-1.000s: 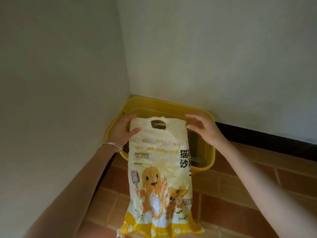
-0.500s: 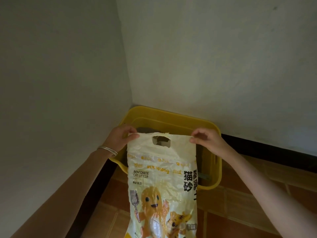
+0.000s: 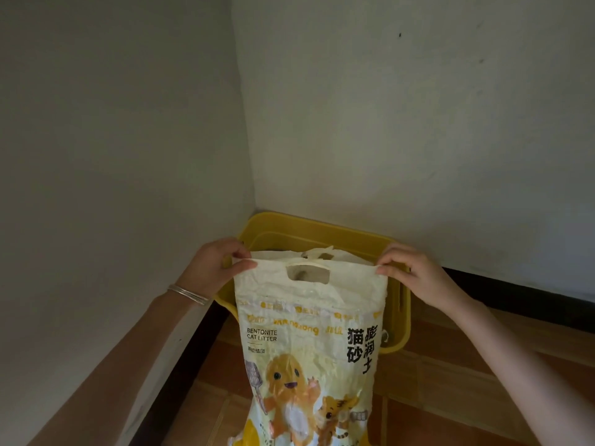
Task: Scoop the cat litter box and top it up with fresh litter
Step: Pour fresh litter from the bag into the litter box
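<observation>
1. Head view: your left hand [image 3: 215, 268] pinches the top left corner of the litter bag [image 3: 309, 342], and your right hand [image 3: 415, 275] pinches its top right corner.
2. The bag is upright in front of the yellow litter box [image 3: 309, 228], which sits in the wall corner. The bag hides most of the box's inside.
3. The frame edge cuts off the bag's bottom, and you cannot make out any litter.

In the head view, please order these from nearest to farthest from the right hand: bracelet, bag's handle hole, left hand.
1. Handle hole, in the litter bag, top middle.
2. Left hand, pinching the bag's opposite corner.
3. Bracelet, on the left wrist, farthest left.
</observation>
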